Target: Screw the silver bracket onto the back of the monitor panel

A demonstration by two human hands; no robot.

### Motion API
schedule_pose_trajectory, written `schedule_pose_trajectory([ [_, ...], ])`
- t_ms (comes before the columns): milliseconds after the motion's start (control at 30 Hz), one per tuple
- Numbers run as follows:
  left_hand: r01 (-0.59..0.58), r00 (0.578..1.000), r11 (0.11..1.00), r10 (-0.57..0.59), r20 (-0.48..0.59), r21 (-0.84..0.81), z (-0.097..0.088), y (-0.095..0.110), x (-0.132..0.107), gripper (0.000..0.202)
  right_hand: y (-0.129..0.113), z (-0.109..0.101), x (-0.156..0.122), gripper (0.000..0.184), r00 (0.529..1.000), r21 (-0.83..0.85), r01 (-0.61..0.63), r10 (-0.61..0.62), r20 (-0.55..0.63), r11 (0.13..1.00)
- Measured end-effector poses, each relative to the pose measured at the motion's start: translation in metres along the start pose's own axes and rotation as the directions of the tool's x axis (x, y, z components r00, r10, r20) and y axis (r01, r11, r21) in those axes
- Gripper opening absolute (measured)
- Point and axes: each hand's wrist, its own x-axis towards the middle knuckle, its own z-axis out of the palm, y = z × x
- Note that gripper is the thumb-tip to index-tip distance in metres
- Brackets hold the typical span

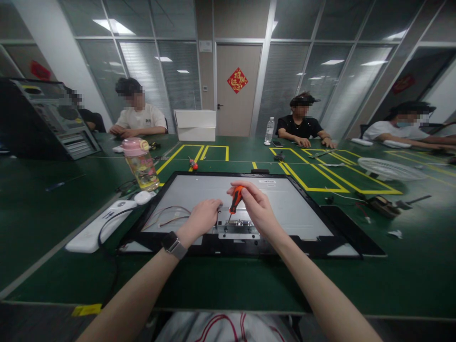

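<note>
A flat display panel (299,209) with a black frame and a grey back lies in front of me. At its near edge sits a metal bracket (245,236) with screw holes. My right hand (257,205) is closed around the orange and black handle of a screwdriver (235,199). The screwdriver stands tilted, its thin shaft pointing down to the left part of the bracket. My left hand (204,217) is closed at the bracket's upper left corner, fingertips against it. Thin cables (174,217) lie on the panel left of this hand.
A white power strip (103,228) and a pink-lidded bottle (140,164) stand left of the panel. A computer case (46,121) is farther left. On the right lie a black flat piece (351,230), a brown-black device (383,207) and a white fan guard (388,168). Several people sit across the table.
</note>
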Motion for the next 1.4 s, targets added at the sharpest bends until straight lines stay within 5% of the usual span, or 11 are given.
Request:
schedule_pose_trajectory([
  [1000,-0.008,1.000,1.000,0.008,-0.001,0.010,-0.0014,0.0011,-0.0007,0.035,-0.0040,-0.0032,0.0009,0.016,0.999,-0.090,0.037,-0.036,0.009,0.995],
  [1400,-0.022,1.000,1.000,0.023,-0.013,0.006,0.0018,-0.0020,0.0006,0.033,-0.0004,-0.0057,0.0022,0.011,0.998,0.021,0.007,-0.008,0.069,1.000],
])
